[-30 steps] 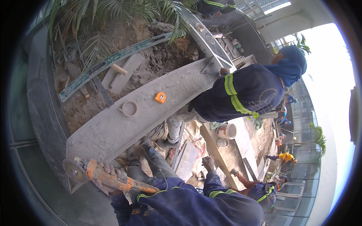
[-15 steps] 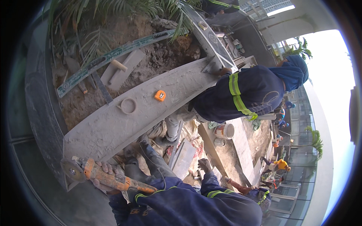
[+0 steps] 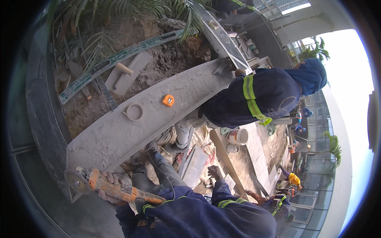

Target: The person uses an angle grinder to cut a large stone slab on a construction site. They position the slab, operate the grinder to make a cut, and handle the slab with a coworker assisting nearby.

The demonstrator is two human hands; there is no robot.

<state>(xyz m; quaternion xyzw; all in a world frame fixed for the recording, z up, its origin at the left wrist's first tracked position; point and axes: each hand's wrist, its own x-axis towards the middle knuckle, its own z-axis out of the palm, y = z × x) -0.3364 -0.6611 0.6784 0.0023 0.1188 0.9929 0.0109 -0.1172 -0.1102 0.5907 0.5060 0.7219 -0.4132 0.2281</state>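
Note:
My left hand (image 3: 109, 188) is wrapped round the body of an orange angle grinder (image 3: 119, 188). The grinder's round disc (image 3: 77, 181) is by the near corner of a mortar-covered ledge (image 3: 95, 148). Dust hides whether the disc touches it. My right hand (image 3: 214, 173) is raised away from the tool, its fingers loosely bent and apart, with nothing visible in it. On the ledge lie an orange tape measure (image 3: 168, 100) and a ring-shaped roll (image 3: 134, 112).
A co-worker (image 3: 254, 95) in a blue head cover leans over the ledge's far end. Behind the ledge, a long green level (image 3: 123, 56) and a wooden-handled tool (image 3: 124, 69) lie on soil. Buckets (image 3: 238, 137) and cut slabs (image 3: 195, 164) stand right of my legs.
My left hand and the grinder stay almost in place, as does my right hand. The co-worker at the ledge shifts slightly; people in the background change posture.

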